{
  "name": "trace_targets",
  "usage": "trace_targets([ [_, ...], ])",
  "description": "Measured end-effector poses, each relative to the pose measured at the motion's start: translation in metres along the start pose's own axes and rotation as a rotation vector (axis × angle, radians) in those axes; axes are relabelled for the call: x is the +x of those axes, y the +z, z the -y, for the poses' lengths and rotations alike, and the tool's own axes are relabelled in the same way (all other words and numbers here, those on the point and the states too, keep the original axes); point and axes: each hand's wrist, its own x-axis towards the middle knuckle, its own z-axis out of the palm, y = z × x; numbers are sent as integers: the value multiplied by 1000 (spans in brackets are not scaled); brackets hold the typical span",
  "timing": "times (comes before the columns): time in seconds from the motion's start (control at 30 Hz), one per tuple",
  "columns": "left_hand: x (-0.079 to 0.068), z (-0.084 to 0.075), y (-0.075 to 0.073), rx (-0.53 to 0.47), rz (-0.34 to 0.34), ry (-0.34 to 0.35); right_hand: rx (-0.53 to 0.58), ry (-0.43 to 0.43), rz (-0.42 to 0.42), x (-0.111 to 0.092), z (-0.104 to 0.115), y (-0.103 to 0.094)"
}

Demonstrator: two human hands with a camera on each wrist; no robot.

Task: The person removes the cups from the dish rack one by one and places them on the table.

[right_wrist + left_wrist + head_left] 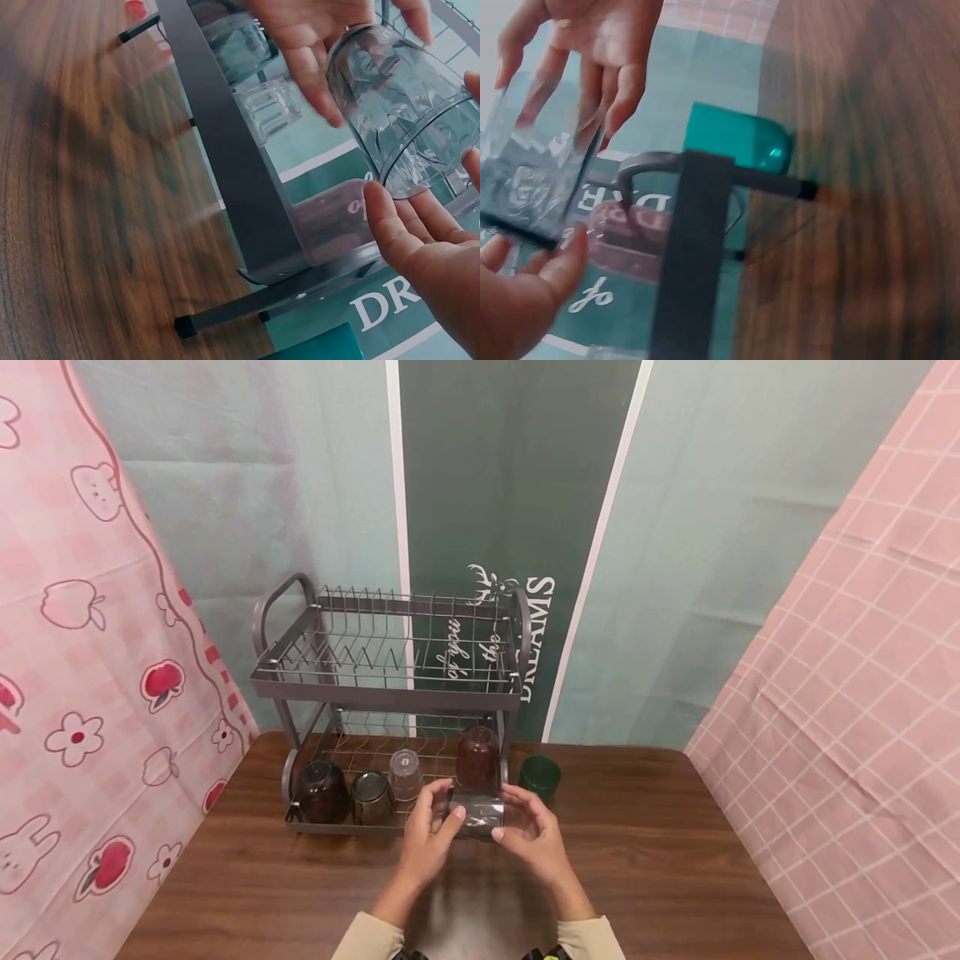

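Note:
A clear grey drinking glass (480,812) lies sideways in the air between both hands, in front of the rack. My left hand (431,833) holds one end, its thumb on the near side. At the other end my right hand (538,839) grips the glass with thumb and fingers. The left wrist view shows the glass (532,172) between the left hand (525,307) below and the right hand (604,56) above. Patterned walls of the glass (405,105) appear in the right wrist view, the right hand (431,255) curled at its rim.
A two-tier grey dish rack (390,697) stands on the wooden table (637,843). Its lower tier bears a dark glass (322,792), a grey glass (372,797), a small clear glass (406,774) and a reddish glass (477,756). Right of it stands a green cup (540,777).

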Motion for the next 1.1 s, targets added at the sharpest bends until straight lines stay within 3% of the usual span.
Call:
trace_targets([
  [0.07, -1, 0, -3, 32, 16, 30, -13, -16, 4, -1, 2, -2],
  [0.2, 1, 17, -7, 67, 30, 73, -26, -36, 4, -1, 4, -5],
  [0.37, 2, 33, -11, 178, 31, 105, -82, 4, -13, -3, 10, -6],
  [0.53, 4, 32, -22, 371, 11, 159, -206, 83, -84, -5, 16, -12],
  [0.67, 7, 31, -30, 462, 31, 166, -256, 115, -96, -4, 20, -19],
  [0.87, 9, 28, -39, 580, 50, 172, -321, 155, -68, -3, 24, -30],
  [1.1, 12, 23, -48, 672, 51, 214, -482, 164, 11, 4, 61, -33],
])
